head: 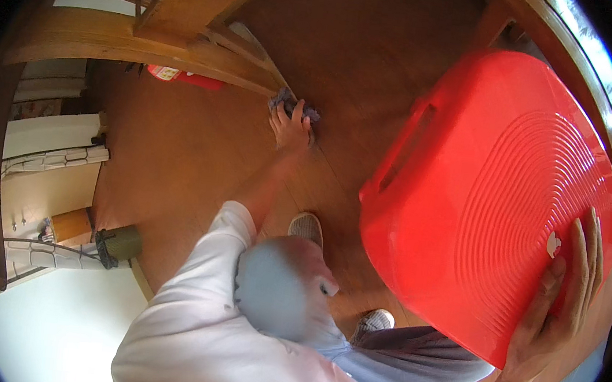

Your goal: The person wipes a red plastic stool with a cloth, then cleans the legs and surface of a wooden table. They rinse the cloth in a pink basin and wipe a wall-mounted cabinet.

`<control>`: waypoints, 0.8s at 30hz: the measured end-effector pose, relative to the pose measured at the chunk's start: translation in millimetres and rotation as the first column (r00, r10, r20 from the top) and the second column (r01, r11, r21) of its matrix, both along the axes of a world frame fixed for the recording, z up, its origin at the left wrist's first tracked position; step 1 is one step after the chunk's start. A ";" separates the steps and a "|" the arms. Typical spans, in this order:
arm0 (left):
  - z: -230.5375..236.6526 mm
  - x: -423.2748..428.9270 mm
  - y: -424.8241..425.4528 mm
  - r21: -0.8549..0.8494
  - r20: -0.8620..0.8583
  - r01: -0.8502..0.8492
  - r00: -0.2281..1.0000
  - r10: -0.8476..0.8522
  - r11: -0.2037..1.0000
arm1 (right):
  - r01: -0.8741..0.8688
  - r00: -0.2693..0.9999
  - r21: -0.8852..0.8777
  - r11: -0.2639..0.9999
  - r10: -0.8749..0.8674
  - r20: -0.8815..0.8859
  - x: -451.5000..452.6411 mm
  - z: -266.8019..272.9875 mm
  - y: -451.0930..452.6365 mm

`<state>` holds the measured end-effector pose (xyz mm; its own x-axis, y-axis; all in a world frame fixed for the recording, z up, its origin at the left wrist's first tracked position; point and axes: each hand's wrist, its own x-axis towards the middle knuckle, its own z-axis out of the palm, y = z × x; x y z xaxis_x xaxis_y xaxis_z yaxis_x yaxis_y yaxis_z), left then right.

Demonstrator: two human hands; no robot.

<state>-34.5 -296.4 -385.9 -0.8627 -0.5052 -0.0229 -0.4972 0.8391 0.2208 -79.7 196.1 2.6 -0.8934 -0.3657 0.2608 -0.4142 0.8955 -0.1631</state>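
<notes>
My left hand (292, 125) presses a crumpled grey cloth (309, 112) against the brown wooden floor (188, 146), fingers spread over it. The cloth lies at the foot of a wooden furniture frame (127, 38). On the right, a large red plastic stool (419, 218) fills much of the view, with a ridged oval pattern on its seat and a slot in its side. My right hand (555, 298) rests with its palm side on the seat, near a small white mark. Its fingers do not wrap around an edge.
Beyond the frame's low rail lies a red object (184, 77) with a label. At the left stand a green bin (124, 242) with a black bag and a small wooden box (70, 226). My shoes (307, 227) stand close to the stool. A wooden-framed edge (588, 69) runs along the upper right.
</notes>
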 end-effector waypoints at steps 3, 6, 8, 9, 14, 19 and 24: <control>-4.0 0.1 -28.8 -0.065 0.115 0.025 0.993 -0.018 0.998 | -0.029 1.000 0.027 0.999 0.029 0.003 -1.1 1.9 0.5; -10.5 6.2 -39.0 -0.041 0.087 0.011 0.996 -0.007 0.999 | -0.045 0.999 0.039 0.998 0.044 0.004 -2.3 4.7 1.7; -18.4 22.5 -27.0 -0.040 0.043 0.017 0.999 -0.016 0.999 | -0.049 0.999 0.091 0.995 0.051 -0.014 -2.5 7.6 2.2; -24.7 35.6 -12.6 -0.053 0.026 0.037 0.999 -0.036 0.998 | -0.047 0.998 0.149 0.988 0.053 -0.041 -2.9 9.2 2.5; -30.3 108.0 30.5 0.135 0.007 0.200 0.979 -0.203 0.970 | -0.064 0.995 0.153 0.986 0.074 -0.062 -3.6 5.1 1.2; 22.1 119.8 -10.2 0.242 -0.136 0.031 0.991 0.002 0.970 | -0.073 0.995 0.098 0.993 0.079 -0.062 -3.3 -1.3 3.2; 33.3 20.1 -55.7 0.348 -0.224 -0.222 0.924 0.311 0.911 | -0.028 0.999 0.127 0.992 0.030 -0.017 -1.6 4.0 3.6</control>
